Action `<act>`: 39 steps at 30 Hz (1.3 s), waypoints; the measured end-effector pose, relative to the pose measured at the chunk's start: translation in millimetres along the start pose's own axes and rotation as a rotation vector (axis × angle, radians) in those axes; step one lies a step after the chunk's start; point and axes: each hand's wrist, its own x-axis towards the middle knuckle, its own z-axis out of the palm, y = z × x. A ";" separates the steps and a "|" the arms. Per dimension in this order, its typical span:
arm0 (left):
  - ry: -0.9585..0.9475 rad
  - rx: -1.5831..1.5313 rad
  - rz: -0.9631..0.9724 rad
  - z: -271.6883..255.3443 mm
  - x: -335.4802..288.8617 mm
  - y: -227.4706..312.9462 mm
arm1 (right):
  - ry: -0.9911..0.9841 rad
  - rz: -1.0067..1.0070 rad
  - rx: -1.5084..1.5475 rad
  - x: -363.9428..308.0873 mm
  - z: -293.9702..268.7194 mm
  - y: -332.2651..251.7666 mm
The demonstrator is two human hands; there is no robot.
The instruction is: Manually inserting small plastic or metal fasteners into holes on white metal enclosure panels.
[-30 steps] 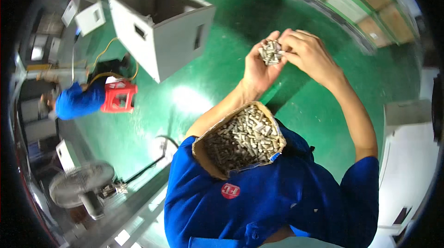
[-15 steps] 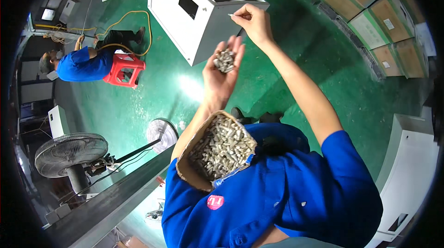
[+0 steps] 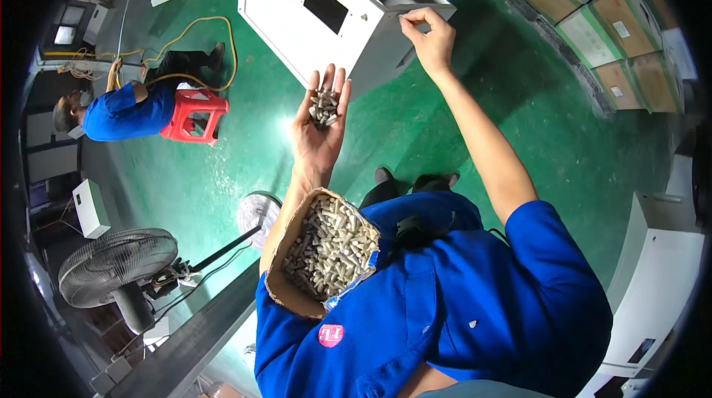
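My left hand (image 3: 317, 142) is palm up with its fingers cupped slightly. It holds a small heap of grey-white plugs (image 3: 323, 109). In the crook of my left arm rests an open cardboard box (image 3: 279, 279), full of similar plugs (image 3: 330, 246). My right hand (image 3: 432, 40) is pinched at the upper edge of a white metal cabinet's grey side. A small plug (image 3: 402, 17) sits at its fingertips, mostly hidden. The cabinet (image 3: 285, 27) has a dark rectangular cutout in its white face and stands tilted in this view beyond my hands.
At left, a person (image 3: 130, 110) in blue sits on a red stool (image 3: 194, 117) beside a yellow hose (image 3: 233, 57). A black fan (image 3: 119, 264) stands lower left. Stacked cartons (image 3: 623, 27) are at upper right, with another white cabinet (image 3: 653, 279) at right.
My left hand has moved left with its plugs, away from my right hand. The right hand, which showed a pale plug at its fingertips, has shifted right along the cabinet's edge.
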 end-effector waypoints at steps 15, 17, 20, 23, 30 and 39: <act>-0.031 -0.036 -0.112 4.7 17.8 27.2 | 0.077 0.043 -0.070 -18.4 -2.7 0.8; -0.052 -0.041 -0.156 1.1 21.1 25.9 | 0.115 0.159 0.030 -20.4 -6.2 5.8; -0.152 -0.069 -0.227 5.7 17.3 27.3 | 0.119 0.352 0.253 -18.2 0.9 3.3; -0.216 -0.086 -0.272 16.9 13.5 16.5 | 0.049 0.511 0.287 -13.0 -7.6 -0.1; -0.212 -0.141 -0.277 28.7 -1.9 -11.6 | -0.299 0.085 0.125 -3.1 -36.5 -120.7; -0.219 -0.063 -0.263 17.7 -19.5 -52.0 | -0.731 -0.452 -0.252 -22.5 -52.6 -172.8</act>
